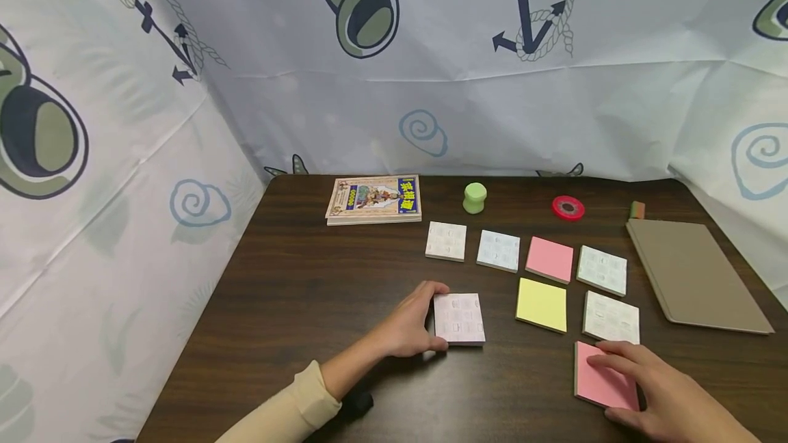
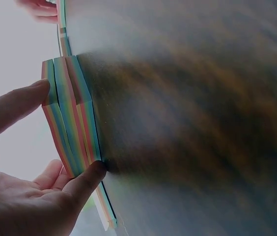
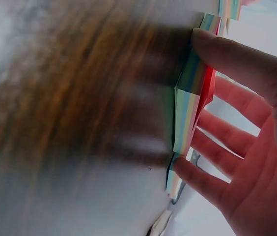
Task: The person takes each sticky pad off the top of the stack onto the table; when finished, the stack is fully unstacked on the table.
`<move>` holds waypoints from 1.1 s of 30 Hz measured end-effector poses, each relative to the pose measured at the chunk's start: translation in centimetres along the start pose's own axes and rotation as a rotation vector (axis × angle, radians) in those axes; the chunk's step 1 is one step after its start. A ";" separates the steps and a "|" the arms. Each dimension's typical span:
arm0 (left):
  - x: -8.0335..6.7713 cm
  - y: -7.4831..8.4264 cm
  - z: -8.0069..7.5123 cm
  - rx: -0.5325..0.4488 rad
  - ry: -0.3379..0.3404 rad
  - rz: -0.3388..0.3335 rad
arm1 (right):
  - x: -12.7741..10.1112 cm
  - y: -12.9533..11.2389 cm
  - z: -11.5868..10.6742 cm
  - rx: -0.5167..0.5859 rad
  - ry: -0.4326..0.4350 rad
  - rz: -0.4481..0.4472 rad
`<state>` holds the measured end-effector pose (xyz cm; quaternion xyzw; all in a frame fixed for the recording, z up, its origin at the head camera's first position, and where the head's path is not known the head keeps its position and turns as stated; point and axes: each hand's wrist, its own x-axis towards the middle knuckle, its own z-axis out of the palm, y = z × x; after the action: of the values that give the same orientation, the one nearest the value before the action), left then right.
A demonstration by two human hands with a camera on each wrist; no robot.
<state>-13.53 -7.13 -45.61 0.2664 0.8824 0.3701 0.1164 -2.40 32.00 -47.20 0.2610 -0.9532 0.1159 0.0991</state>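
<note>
Square paper pads lie on the dark wooden table. My left hand [image 1: 408, 325] grips a white-topped, printed paper pad [image 1: 459, 320] by its near and far edges. The left wrist view shows this as stacked pads with striped, multicoloured sides [image 2: 72, 118], thumb and fingertips on opposite edges. At the front right, my right hand [image 1: 659, 388] holds a pink paper pad [image 1: 602, 383], thumb at the near edge and fingers over the far side. Striped sides of a pad [image 3: 185, 118] show between thumb and fingers in the right wrist view.
Beyond the hands lie a yellow pad [image 1: 541, 304], another pink pad [image 1: 550, 260] and several white printed pads [image 1: 498, 250]. Farther back are booklets [image 1: 373, 199], a green spool-shaped piece [image 1: 475, 197] and a red disc [image 1: 568, 208]. A beige board [image 1: 702, 275] lies at the right.
</note>
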 end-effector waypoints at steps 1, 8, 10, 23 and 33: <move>0.0 0.0 0.0 0.000 -0.001 -0.001 | 0.0 0.0 -0.1 -0.002 -0.009 0.005; 0.0 0.1 0.0 -0.012 -0.006 -0.004 | 0.9 -0.5 -1.2 0.017 -0.128 0.105; 0.0 0.1 -0.1 -0.015 -0.007 -0.003 | 1.5 -0.8 -1.6 0.027 -0.078 0.087; 0.2 0.2 0.0 0.009 -0.015 0.002 | 10.7 -5.1 -2.7 0.187 -0.053 -0.041; 0.0 0.1 -0.1 0.068 -0.025 0.011 | 16.0 -8.7 1.4 0.171 -0.180 -0.214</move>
<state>-13.56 -7.11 -45.42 0.2796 0.8914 0.3372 0.1162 -11.59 16.72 -43.06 0.3778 -0.9117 0.1617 0.0024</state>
